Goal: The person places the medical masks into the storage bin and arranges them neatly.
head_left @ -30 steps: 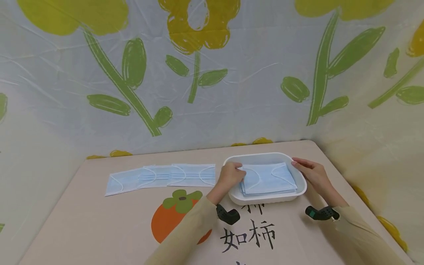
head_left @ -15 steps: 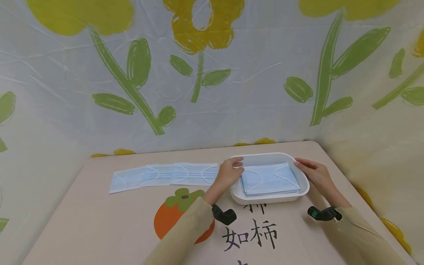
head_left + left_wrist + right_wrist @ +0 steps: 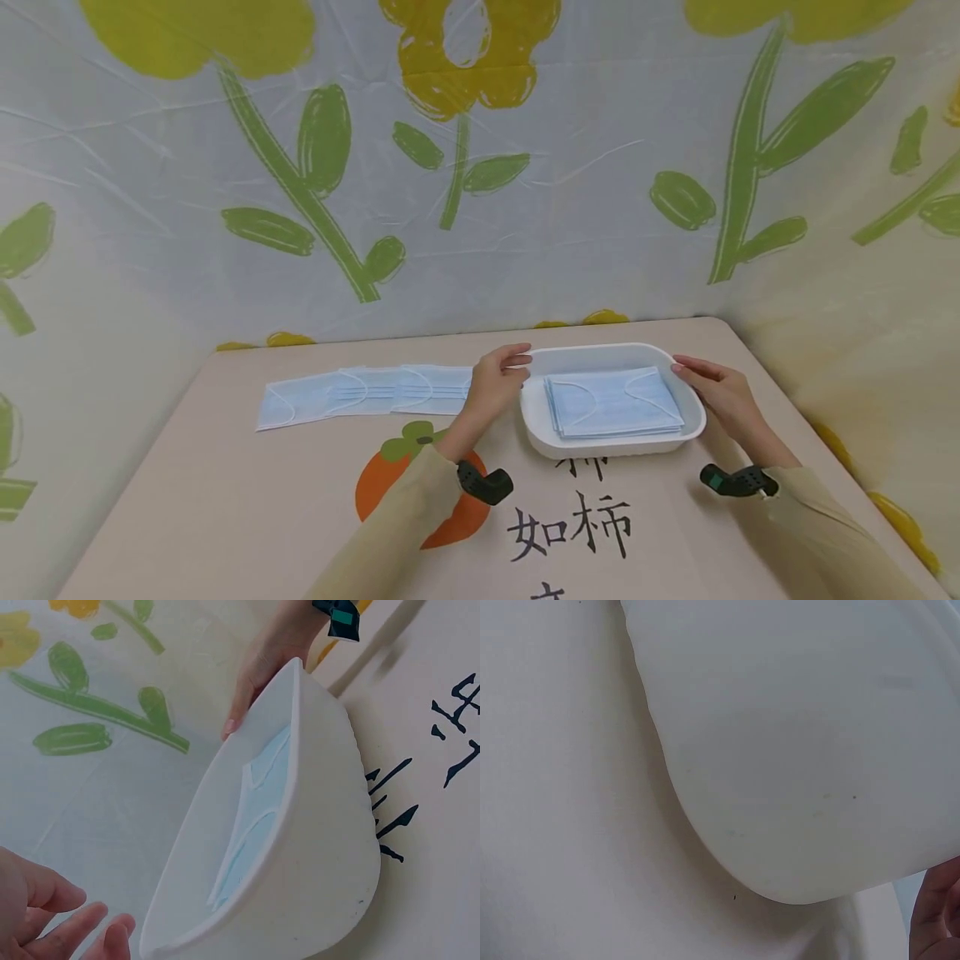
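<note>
A white oval-cornered plastic tray (image 3: 540, 427) stands on the table, with a stack of pale blue face masks (image 3: 615, 404) lying inside it. My right hand (image 3: 723, 404) holds the tray's right rim between thumb and fingers; in the left wrist view its fingertips (image 3: 231, 726) reach over the far end. Just off the tray's left rim is my left hand (image 3: 491, 387), fingers loosely bent and holding nothing. The left wrist view shows its fingers (image 3: 56, 892) apart from the rim. Left of that hand, more face masks (image 3: 367, 392) overlap in a row on the table.
The pale table (image 3: 225, 500) carries a printed orange persimmon (image 3: 390, 492) and black characters (image 3: 570, 529) in front of the tray. Behind it hangs a flower-print cloth (image 3: 570, 250), which also closes off both sides.
My left hand has let go of the mask stack and drawn back leftward out of the tray. My right hand stays at the right rim. The head view has shifted slightly.
</note>
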`<state>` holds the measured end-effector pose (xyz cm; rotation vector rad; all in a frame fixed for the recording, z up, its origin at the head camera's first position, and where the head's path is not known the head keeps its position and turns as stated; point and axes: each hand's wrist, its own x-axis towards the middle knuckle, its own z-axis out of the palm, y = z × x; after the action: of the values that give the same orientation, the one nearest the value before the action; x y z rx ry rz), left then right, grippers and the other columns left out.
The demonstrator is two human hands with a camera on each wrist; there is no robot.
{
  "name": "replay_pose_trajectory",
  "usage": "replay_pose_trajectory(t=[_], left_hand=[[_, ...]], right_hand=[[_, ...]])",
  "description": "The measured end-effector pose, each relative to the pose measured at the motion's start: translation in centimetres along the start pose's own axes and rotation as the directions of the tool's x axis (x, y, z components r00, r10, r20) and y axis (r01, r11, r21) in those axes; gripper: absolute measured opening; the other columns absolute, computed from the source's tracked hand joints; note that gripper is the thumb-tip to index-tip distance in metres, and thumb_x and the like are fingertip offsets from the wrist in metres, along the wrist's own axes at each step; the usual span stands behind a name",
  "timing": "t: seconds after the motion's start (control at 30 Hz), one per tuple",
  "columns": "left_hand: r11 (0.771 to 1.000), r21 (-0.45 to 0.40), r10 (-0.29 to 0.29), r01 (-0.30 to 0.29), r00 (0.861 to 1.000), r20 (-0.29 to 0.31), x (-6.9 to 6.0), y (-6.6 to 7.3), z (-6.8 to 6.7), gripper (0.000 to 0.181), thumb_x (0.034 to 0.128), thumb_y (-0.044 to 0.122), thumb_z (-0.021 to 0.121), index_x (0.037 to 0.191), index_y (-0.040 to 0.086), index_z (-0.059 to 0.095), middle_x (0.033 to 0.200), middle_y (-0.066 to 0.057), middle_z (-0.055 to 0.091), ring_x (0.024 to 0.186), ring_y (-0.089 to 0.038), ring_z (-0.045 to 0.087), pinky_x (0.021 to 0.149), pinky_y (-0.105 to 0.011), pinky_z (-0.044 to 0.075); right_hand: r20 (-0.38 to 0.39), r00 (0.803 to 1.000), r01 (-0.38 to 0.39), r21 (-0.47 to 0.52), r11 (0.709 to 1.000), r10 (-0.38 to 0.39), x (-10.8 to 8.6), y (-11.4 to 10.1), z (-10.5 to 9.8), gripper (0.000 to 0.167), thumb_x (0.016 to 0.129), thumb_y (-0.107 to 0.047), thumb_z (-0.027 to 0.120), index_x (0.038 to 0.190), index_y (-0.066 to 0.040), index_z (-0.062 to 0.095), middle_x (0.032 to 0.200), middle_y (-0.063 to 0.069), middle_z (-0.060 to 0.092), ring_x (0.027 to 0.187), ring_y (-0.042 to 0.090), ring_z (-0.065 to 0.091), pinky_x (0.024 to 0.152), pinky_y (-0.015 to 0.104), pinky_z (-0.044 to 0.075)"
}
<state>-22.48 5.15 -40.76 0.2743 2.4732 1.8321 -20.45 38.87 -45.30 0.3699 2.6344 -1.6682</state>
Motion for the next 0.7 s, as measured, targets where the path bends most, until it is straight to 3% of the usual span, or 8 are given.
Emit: replay_pose_trajectory(t=[0.13,0.2,0.7], left_hand=[[1.000,-0.013,-0.017,0.017,1.000,-0.022,-0.2,-0.5,-0.5,0.034,0.0893,0.002,0.059,0.123,0.007,0.064,0.112,-0.012,0.071,0.101,-0.024,0.067,0.085,-0.031,0.055],[0.999,-0.022,-0.028,0.027,0.999,-0.028,-0.4,-0.7,-0.8,0.034,0.0895,0.003,0.059,0.122,0.008,0.064,0.112,-0.011,0.071,0.101,-0.024,0.067,0.085,-0.031,0.056],[0.997,-0.050,-0.054,0.050,0.996,-0.078,-1.5,-2.7,-3.3,0.035,0.0896,-0.001,0.056,0.123,0.007,0.064,0.114,-0.016,0.069,0.094,-0.029,0.068,0.072,-0.023,0.054]], right_hand=[[0.006,1.000,0.012,0.013,1.000,-0.012,0.0,0.0,-0.1,0.072,0.092,-0.048,0.057,0.141,0.002,0.042,0.105,-0.023,0.052,0.087,-0.014,0.049,0.076,0.006,0.049],[0.009,1.000,0.023,0.019,1.000,-0.023,0.1,0.0,-0.1,0.071,0.093,-0.047,0.057,0.141,0.003,0.042,0.097,-0.029,0.047,0.086,-0.015,0.049,0.075,0.006,0.049],[0.016,0.999,0.040,0.031,0.999,-0.040,0.4,0.3,-0.4,0.069,0.093,-0.045,0.058,0.140,0.004,0.043,0.091,-0.033,0.047,0.083,-0.017,0.050,0.072,0.006,0.049]])
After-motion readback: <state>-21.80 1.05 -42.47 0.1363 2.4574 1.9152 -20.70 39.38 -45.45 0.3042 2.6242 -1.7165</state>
